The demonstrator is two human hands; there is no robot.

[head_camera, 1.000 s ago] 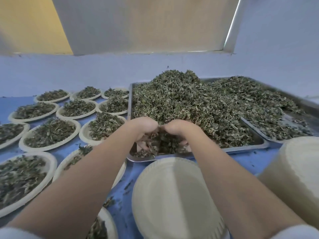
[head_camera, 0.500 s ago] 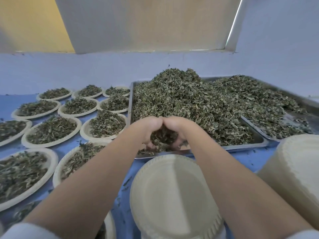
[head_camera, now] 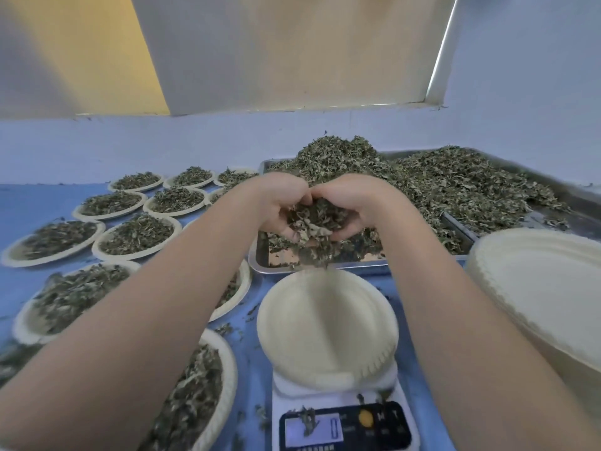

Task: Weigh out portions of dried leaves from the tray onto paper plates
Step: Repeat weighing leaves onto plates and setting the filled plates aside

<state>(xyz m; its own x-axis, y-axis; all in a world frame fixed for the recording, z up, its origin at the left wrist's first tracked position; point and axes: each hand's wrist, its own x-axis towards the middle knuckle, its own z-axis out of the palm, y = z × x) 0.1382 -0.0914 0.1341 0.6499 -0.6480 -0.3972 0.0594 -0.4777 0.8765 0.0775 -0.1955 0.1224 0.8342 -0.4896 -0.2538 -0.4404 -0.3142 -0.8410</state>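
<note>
My left hand (head_camera: 278,203) and my right hand (head_camera: 353,203) are cupped together around a clump of dried leaves (head_camera: 313,222), held in the air above the near edge of the metal tray (head_camera: 260,265). Some leaves hang from the bottom of the clump. The tray is heaped with dried green leaves (head_camera: 357,167). Right below my hands an empty paper plate (head_camera: 327,323) sits on a small white digital scale (head_camera: 344,428) with a dark display panel.
Several paper plates filled with leaves (head_camera: 136,236) cover the blue table at the left. A stack of empty paper plates (head_camera: 540,288) stands at the right. A second tray of leaves (head_camera: 487,190) lies behind it. Loose leaf bits lie around the scale.
My two hands scooped leaves from the tray's near corner, closed around them and lifted them up and toward me. The view tilted down, bringing the scale into sight.
</note>
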